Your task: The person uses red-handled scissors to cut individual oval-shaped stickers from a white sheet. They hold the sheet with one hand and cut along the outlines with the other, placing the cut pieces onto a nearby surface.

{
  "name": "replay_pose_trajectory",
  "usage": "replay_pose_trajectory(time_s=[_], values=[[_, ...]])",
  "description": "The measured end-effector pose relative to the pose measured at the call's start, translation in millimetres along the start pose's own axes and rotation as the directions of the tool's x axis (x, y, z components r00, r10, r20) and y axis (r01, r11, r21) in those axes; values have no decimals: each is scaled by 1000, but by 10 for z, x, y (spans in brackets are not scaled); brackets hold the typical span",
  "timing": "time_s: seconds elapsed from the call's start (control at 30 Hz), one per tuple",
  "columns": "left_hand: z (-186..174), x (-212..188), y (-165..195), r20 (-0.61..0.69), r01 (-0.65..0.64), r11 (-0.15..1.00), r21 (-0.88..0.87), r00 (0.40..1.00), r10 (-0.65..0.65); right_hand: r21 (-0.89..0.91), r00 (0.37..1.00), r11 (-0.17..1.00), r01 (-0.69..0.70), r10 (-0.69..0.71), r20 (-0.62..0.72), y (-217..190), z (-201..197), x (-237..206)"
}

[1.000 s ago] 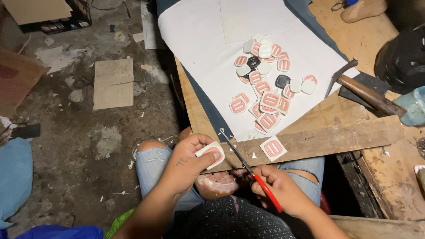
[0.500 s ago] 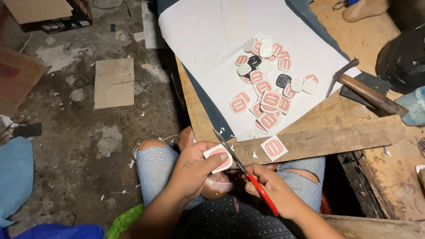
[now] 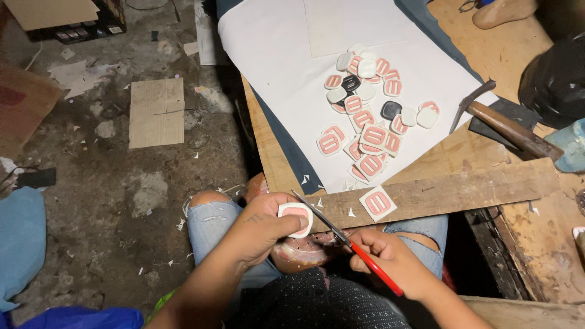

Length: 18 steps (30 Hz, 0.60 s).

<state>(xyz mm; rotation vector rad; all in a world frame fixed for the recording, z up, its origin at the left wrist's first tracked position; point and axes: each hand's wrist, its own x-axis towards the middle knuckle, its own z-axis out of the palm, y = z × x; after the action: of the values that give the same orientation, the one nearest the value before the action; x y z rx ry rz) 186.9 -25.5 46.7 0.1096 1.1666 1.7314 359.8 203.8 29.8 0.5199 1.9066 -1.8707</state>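
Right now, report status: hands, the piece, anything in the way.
Left hand grips a white-and-pink patch. Right hand holds red-handled scissors, blades at the patch edge. Nothing between them; wooden plank just beyond.

Left hand [image 3: 262,228] turns the white-and-pink patch [image 3: 296,218] from flat to nearly upright, and the red-handled scissors [image 3: 347,242] in the right hand [image 3: 390,262] swing in, blades now against its edge
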Motion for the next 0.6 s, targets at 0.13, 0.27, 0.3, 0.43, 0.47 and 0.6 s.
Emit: replay_pose_trajectory(time_s=[0.13,0.27,0.3,0.43,0.47,0.6], values=[[-32,-17,23,-45,64,989,133,997,-59,4,999,1000,1,-1,40,-17,-67,-20],[-10,19,-36,-66,-76,996,56,995,79,29,998,998,-56,57,-26,0,-51,-11],[23,45,-70,-118,-90,996,-8,989,89,31,998,999,-45,46,-49,18,-10,10],[152,76,-186,-196,-293,930,-224,948,251,39,991,996,-86,90,-98,94,94,54],[182,72,-203,-205,-289,932,-216,947,247,37,995,999,-29,32,-90,114,122,68],[284,21,-232,-219,-258,945,-201,952,214,89,997,995,44,-38,-64,155,201,123]])
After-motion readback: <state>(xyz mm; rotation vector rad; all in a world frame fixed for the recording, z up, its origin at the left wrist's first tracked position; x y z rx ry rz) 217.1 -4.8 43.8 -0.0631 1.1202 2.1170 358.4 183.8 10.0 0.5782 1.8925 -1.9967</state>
